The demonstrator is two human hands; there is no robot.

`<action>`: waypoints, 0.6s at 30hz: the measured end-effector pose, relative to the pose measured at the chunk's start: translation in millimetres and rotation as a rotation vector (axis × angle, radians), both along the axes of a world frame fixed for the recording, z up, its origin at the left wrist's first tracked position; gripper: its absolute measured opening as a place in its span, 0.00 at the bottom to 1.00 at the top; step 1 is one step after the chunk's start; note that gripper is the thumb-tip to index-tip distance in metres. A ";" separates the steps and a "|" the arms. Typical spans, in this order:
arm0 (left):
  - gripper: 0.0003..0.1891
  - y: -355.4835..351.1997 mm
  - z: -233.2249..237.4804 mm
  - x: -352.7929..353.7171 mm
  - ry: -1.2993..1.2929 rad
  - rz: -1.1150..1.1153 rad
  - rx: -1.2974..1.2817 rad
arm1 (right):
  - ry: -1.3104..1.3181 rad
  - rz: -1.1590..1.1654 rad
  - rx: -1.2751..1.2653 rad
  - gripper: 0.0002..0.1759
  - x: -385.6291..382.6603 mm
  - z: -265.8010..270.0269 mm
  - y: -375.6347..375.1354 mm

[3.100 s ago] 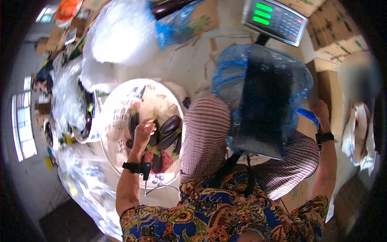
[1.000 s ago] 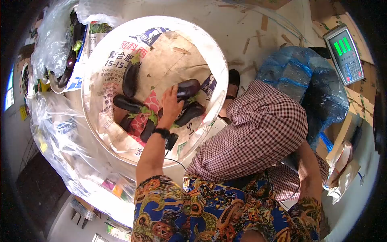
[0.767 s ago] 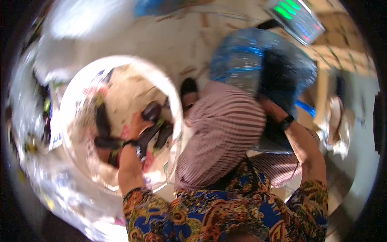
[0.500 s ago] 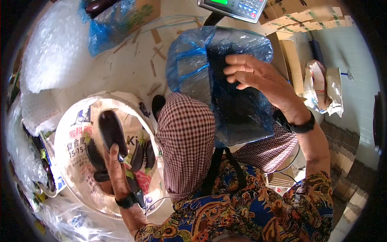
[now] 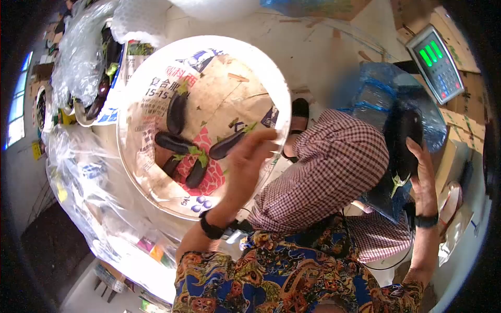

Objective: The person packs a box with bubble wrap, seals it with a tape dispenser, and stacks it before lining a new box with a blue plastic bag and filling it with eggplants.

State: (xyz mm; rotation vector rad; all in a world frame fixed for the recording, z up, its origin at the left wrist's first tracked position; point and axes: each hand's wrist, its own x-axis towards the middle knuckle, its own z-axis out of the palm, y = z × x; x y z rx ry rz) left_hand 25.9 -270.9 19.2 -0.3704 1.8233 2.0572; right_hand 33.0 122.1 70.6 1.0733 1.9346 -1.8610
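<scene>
My right hand (image 5: 424, 169) is closed on a dark eggplant (image 5: 408, 141) with its stem end toward me. It holds the eggplant over a dark container lined with blue plastic (image 5: 373, 96). My left hand (image 5: 249, 164) is empty, its fingers loosely spread and somewhat blurred above the right part of a round white tub (image 5: 286, 99). A printed fertilizer sack (image 5: 219, 78) lines the tub. Several eggplants lie on the sack: one (image 5: 177, 113) upright in the view, another (image 5: 172, 142) below it, and one (image 5: 227, 145) just beside my left fingers.
A digital scale display (image 5: 436, 60) with green digits stands behind the blue-lined container. At the left lie clear plastic wrap (image 5: 88, 172) and a crate with more eggplants (image 5: 99, 101). Cardboard (image 5: 467, 120) lines the right side. My checked trouser knee (image 5: 334, 161) sits between tub and container.
The view has swung toward the tub. The eggplant that my left hand held is gone from it, and that hand is now empty. My right hand, empty before, now grips an eggplant.
</scene>
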 end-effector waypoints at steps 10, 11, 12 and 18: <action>0.15 -240.2 -223.9 75.9 -0.407 0.533 -0.740 | -0.102 -0.150 -0.265 0.31 -35.5 -151.1 31.1; 0.15 -258.6 -246.9 79.5 -0.414 0.528 -0.736 | -0.108 -0.128 -0.231 0.31 -38.9 -158.5 31.8; 0.16 -279.5 -275.5 85.5 -0.405 0.629 -0.706 | -0.120 -0.099 -0.184 0.32 -50.3 -168.4 31.1; 0.33 -282.9 -292.7 43.7 -0.704 0.892 -0.620 | -0.128 -0.012 0.050 0.35 -50.1 -187.4 32.6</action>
